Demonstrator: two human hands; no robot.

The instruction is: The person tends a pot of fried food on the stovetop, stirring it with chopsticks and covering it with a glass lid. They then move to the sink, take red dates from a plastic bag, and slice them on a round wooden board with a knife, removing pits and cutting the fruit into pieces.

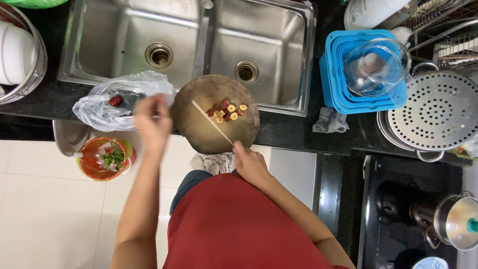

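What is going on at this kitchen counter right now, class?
A person in a red top stands at a black counter in front of a double steel sink. The right hand holds a long knife over a round wooden chopping board, beside a small pile of sliced red and yellow fruit pieces. The left hand is blurred, next to a clear plastic bag.

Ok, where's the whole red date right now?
In the head view, the date lies left of the round board, on the clear plastic bag at the counter's edge below the left sink, near the left hand.
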